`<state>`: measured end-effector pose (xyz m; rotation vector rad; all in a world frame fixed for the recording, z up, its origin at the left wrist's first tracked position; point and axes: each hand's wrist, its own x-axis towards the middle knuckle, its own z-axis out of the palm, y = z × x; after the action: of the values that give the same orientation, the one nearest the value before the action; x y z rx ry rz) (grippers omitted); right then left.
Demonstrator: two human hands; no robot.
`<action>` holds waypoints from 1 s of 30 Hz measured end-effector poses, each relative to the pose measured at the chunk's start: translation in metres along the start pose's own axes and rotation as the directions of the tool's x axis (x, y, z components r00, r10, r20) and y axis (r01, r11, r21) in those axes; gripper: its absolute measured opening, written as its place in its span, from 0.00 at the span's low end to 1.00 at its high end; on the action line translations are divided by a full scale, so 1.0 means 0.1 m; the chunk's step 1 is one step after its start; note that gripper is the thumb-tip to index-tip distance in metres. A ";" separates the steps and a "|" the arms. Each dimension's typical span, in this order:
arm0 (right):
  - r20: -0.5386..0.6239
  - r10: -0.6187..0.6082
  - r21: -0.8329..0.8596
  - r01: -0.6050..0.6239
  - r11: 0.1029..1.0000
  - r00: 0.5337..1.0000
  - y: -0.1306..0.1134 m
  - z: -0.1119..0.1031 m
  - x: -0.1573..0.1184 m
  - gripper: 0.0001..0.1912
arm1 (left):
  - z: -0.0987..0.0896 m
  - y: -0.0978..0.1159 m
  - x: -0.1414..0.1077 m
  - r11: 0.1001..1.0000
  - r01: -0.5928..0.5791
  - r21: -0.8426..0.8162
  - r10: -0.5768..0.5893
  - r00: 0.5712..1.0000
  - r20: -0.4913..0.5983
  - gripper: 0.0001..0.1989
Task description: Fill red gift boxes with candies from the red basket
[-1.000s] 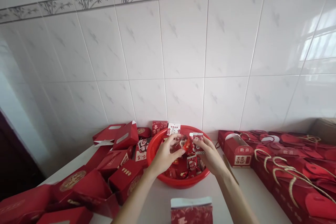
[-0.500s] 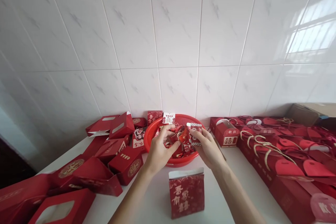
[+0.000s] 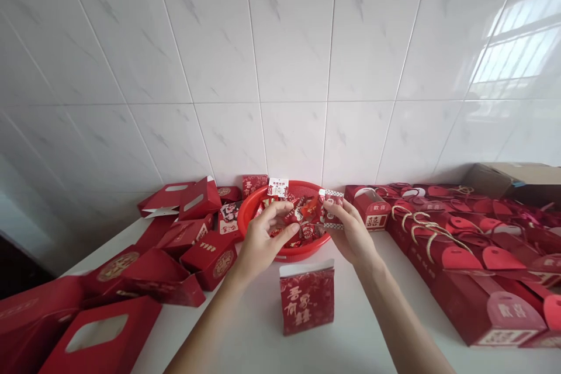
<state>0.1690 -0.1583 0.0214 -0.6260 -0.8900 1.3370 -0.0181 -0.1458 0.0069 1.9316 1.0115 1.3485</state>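
Evidently, in the head view, the step calls for a light pinch above the red basket near the table's far edge, so anything dropped lands inside. The right hand pinches a dotted-edged packet over the basket's right rim. The left hand is curled, thumb apart from fingers, by wrapped sweets; whether it grips 1, I cannot tell. Nearer, 1 box stands upright between the 2 forearms.
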 end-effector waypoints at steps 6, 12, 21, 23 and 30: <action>0.024 -0.106 -0.099 0.108 0.989 0.994 -0.18 -0.03 -0.06 0.13 | -0.17 0.21 -0.11 0.997 0.041 0.068 -0.056 0.971 0.233 0.14; 0.117 -0.168 -0.287 0.196 0.938 0.979 -0.39 -0.17 -0.17 0.11 | -0.24 0.37 -0.20 0.983 0.007 0.182 -0.102 0.846 0.523 0.11; 0.355 -0.069 -0.493 0.249 0.834 0.932 -0.49 -0.22 -0.26 0.10 | 0.01 0.12 -0.24 0.987 0.096 0.125 -0.138 0.911 0.388 0.08; 0.406 -0.012 -0.506 0.236 0.830 0.914 -0.50 -0.22 -0.24 0.11 | 0.03 0.05 -0.26 0.988 0.135 0.071 -0.152 0.908 0.390 0.08; 0.435 0.001 -0.524 0.252 0.814 0.900 -0.43 -0.27 -0.16 0.13 | 0.04 -0.08 -0.29 0.979 0.201 0.031 -0.200 0.919 0.340 0.09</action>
<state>0.2150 -0.1775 0.0393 -0.7275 -1.6993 1.0854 -0.0224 -0.1654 -0.0153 1.9127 0.9972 0.8625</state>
